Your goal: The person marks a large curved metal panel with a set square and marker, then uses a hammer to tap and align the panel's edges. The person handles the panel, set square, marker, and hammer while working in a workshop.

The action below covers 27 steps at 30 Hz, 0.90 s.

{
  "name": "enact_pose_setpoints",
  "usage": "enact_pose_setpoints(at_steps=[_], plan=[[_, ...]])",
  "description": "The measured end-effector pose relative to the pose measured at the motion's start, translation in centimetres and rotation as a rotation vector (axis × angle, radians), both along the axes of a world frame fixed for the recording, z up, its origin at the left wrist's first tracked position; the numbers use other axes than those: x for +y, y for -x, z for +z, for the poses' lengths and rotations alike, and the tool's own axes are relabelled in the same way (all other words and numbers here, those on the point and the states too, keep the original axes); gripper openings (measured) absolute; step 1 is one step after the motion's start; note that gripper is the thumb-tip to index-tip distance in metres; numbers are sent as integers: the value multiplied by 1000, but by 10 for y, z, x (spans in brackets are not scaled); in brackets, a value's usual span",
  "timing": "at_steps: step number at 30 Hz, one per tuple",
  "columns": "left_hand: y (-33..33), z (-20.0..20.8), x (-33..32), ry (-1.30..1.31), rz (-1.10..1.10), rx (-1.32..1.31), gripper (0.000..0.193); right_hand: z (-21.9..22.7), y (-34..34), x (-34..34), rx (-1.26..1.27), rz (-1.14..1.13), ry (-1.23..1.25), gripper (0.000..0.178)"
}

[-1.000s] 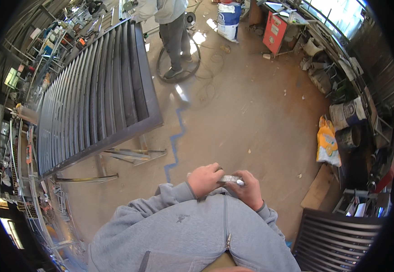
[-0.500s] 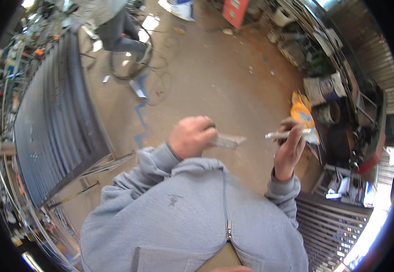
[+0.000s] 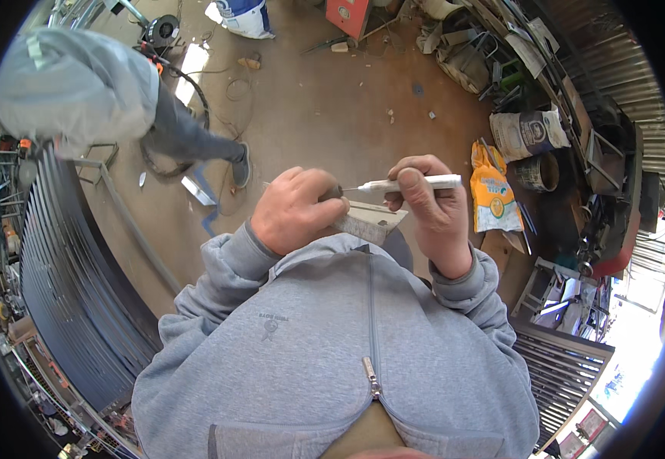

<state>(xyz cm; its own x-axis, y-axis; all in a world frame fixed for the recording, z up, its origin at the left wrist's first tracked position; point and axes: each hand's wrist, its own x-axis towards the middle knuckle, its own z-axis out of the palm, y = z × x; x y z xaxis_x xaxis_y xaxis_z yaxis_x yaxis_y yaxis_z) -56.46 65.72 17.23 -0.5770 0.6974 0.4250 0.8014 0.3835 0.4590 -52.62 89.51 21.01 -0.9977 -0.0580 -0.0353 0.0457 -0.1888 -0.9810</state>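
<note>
In front of my chest, my left hand (image 3: 298, 210) is closed round a pale, flat bar (image 3: 370, 220) with a speckled grey edge. The bar's free end sticks out to the right, under my other hand's fingers. A small dark piece (image 3: 333, 193) shows at my left thumb and fingertips; its kind is unclear. My right hand (image 3: 438, 218) pinches a white pen-like tool (image 3: 416, 184) between thumb and fingers. It lies almost level, and its thin tip points left, reaching the dark piece at my left fingers.
Another person (image 3: 95, 99) walks at the upper left. Dark ribbed metal panels (image 3: 80, 275) stand left. On the right are a yellow-and-white bag (image 3: 494, 191), a bucket (image 3: 537, 174) and a printed sack (image 3: 527, 131). A hose (image 3: 204, 115) lies on the floor.
My hands have come together, the right moving left with the white pen-like tool to meet the left. The other person has stepped nearer, and my view has shifted.
</note>
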Motion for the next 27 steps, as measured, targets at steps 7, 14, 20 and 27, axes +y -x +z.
enact_pose_setpoints(at_steps=[7,14,20,27], plan=[[131,-19,90,34,-52,21,22,-35,142,86,-137,237,-49,23],[254,-25,188,59,-61,-104,23,-55,279,181,-250,312,75,24],[363,-37,223,40,-42,-164,19,-67,391,209,-345,307,40,21],[521,-62,225,-73,17,-263,34,-90,551,212,-185,25,-62,28]])
